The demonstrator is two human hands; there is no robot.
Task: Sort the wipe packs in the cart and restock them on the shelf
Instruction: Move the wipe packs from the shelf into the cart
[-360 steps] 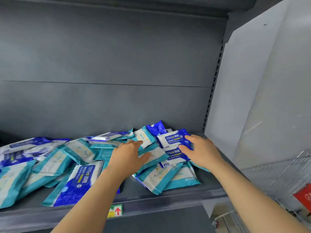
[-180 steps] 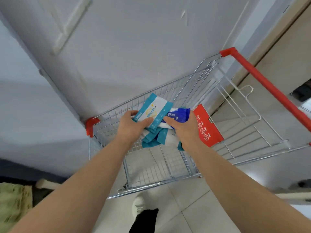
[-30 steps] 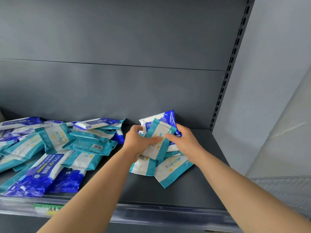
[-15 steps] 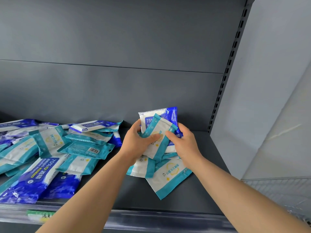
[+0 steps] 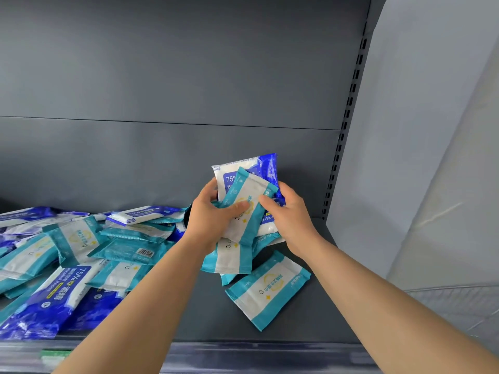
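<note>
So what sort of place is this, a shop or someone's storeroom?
Probably a shop, or a mock-up of one. The grey metal shelf has a slotted upright at its side, a label rail runs along its front edge, and many wipe packs lie piled on it.

The teal pack has a white middle with a yellow emblem; the blue pack is blue and white; the shelf is dark grey.

Glossy plastic wipe packs; matt, probably metal shelf.
</note>
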